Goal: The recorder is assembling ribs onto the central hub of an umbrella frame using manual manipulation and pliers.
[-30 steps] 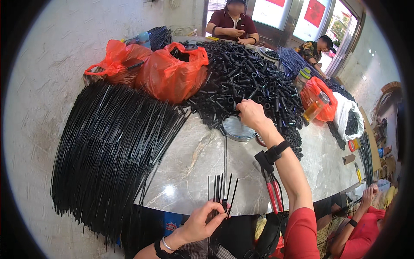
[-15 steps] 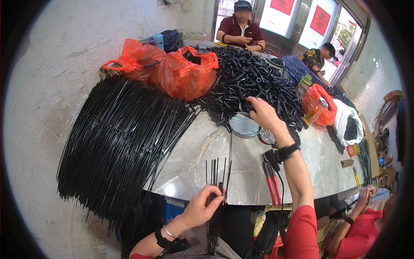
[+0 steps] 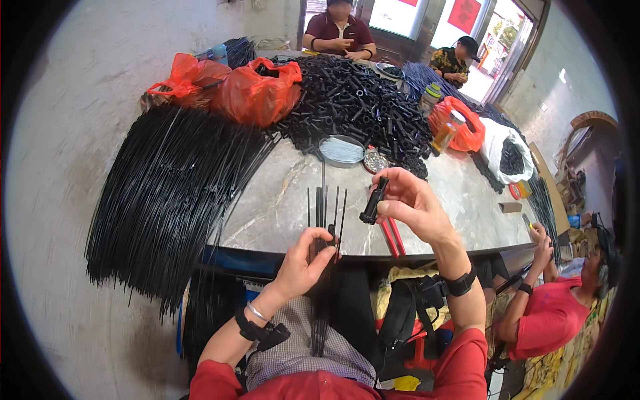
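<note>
My left hand (image 3: pixel 303 265), close to the table's front edge, is closed round a few thin black rods (image 3: pixel 321 213). They stand upright, with their lower ends hanging down over my lap. A short dark piece is also partly visible at these fingers. To its right, my right hand (image 3: pixel 420 208) pinches a black tubular plastic part (image 3: pixel 375 201) between thumb and fingers. This part has a wider collar at its lower end and is held apart from the rods. Red-handled pliers (image 3: pixel 393 238) lie on the table below my right hand, partly hidden by it.
A heap of black tubular parts (image 3: pixel 360 100) covers the table's far middle. A large sheaf of black rods (image 3: pixel 180 193) overhangs the left side. Near the heap sit a round tin of pale sticks (image 3: pixel 341 152), a small tin (image 3: pixel 375 161) and red bags (image 3: pixel 257 95). Co-workers sit around.
My right hand has come back from the heap toward me and now holds a black tubular part. My left hand still grips the rods. The view has shifted.
</note>
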The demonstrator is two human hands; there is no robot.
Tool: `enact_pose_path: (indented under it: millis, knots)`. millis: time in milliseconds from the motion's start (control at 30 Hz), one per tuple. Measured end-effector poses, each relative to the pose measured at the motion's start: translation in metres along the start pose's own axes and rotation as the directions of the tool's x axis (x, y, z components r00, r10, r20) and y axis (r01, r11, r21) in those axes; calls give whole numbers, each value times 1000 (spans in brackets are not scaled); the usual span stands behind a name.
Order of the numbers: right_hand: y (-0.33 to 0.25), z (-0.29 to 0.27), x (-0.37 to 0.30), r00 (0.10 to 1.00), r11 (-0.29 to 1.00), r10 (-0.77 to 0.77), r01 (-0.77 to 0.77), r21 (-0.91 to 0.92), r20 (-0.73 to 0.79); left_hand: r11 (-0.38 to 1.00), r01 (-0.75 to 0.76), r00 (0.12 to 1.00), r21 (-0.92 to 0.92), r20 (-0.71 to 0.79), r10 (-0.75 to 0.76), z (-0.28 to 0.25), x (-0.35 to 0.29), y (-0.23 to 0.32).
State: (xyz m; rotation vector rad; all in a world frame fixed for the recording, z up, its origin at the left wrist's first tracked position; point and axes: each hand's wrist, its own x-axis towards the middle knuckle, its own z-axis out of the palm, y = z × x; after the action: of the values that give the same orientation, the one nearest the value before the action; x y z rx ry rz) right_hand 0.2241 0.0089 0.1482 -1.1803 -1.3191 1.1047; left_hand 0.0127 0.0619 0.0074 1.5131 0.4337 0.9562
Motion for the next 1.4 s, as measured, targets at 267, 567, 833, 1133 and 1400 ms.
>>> enact_pose_path:
  millis: [267, 567, 833, 1133, 1400]
  knots:
    - [-6, 17, -35, 999, 999, -27, 25, -34, -40, 993, 2, 992, -115, 127, 13, 13, -11, 33]
    - [-21, 45, -45, 961, 780, -275, 235, -580, 19, 998, -58, 982, -37, 177, 63, 18, -9, 41]
    - [-35, 41, -30, 980, 665, -184, 179, -725, 74, 995, -43, 975, -93, 212, 62, 20, -9, 41]
    - [-44, 25, 2, 945, 738, 139, 100, -667, 296, 997, -11, 972, -80, 233, 30, 16, -8, 46]
    - [-32, 25, 9, 925, 858, 209, -18, -513, 318, 980, 19, 971, -197, 235, 28, 10, -9, 38]
